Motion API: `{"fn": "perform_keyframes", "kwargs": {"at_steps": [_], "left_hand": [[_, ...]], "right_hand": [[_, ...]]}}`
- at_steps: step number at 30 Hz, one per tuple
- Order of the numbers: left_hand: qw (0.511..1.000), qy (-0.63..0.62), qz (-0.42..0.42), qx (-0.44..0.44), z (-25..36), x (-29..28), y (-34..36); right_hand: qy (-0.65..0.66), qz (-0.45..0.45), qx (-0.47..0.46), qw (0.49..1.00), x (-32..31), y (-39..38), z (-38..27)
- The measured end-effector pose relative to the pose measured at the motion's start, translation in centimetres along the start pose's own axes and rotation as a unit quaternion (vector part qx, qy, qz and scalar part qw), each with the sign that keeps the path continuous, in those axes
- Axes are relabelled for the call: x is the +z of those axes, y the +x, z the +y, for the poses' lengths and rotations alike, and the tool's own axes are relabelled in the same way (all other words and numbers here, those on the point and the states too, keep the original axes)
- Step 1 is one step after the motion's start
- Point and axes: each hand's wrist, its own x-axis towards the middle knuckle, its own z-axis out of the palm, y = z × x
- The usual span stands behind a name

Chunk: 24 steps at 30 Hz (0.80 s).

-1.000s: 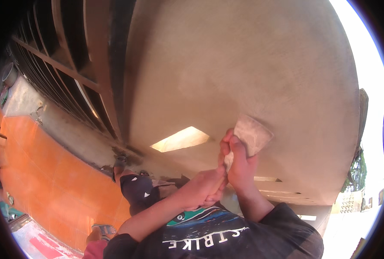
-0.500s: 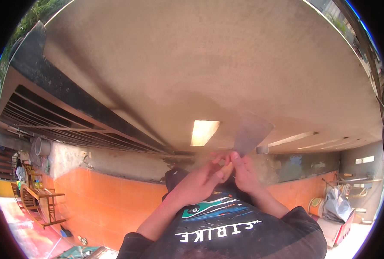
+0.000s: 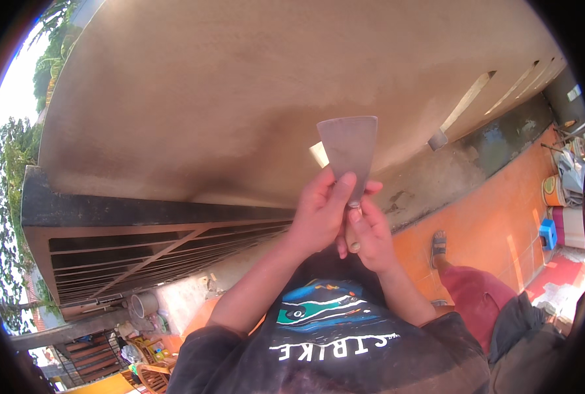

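Note:
Both hands are in front of my chest, holding a putty knife (image 3: 349, 144) with its wide grey blade pointing up. My left hand (image 3: 320, 209) pinches the lower part of the blade, its thumb lying on the metal. Around the short wooden handle, my right hand (image 3: 372, 238) is closed, with the thumb near the collar. The handle's butt end shows between the two hands. Some fingers of each hand are hidden behind the tool. Beyond the blade's tip stretches a broad brown plastered surface (image 3: 240, 85), which the blade does not appear to touch.
A dark slatted grille (image 3: 154, 246) runs along the left. Orange tiles (image 3: 414, 253) lie at the right, with a sandalled foot (image 3: 439, 248) and a blue stool (image 3: 548, 234). Wooden chairs (image 3: 153, 377) and a bucket (image 3: 142, 305) are at lower left.
The view has turned, bringing the leg and stool into sight. The putty knife has swung more upright. My left hand has shifted from near the handle up onto the blade.

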Motion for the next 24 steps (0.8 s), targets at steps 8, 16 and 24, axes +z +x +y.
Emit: {"fn": "perform_keyframes", "kwargs": {"at_steps": [8, 16, 24], "left_hand": [[0.998, 0.064, 0.000, 0.015, -2.0, -2.2, 3.5], [0.991, -0.049, -0.036, 0.122, -3.8, -1.9, 5.9], [0.979, -0.107, -0.057, 0.165, -1.5, -1.6, 6.0]], "right_hand": [[0.061, 0.006, 0.024, 0.998, -1.1, 2.2, 2.3], [-0.008, 0.042, 0.015, 0.999, -1.4, 3.8, 1.8], [-0.091, 0.041, -0.027, 0.995, -0.4, 4.5, 0.2]]}}
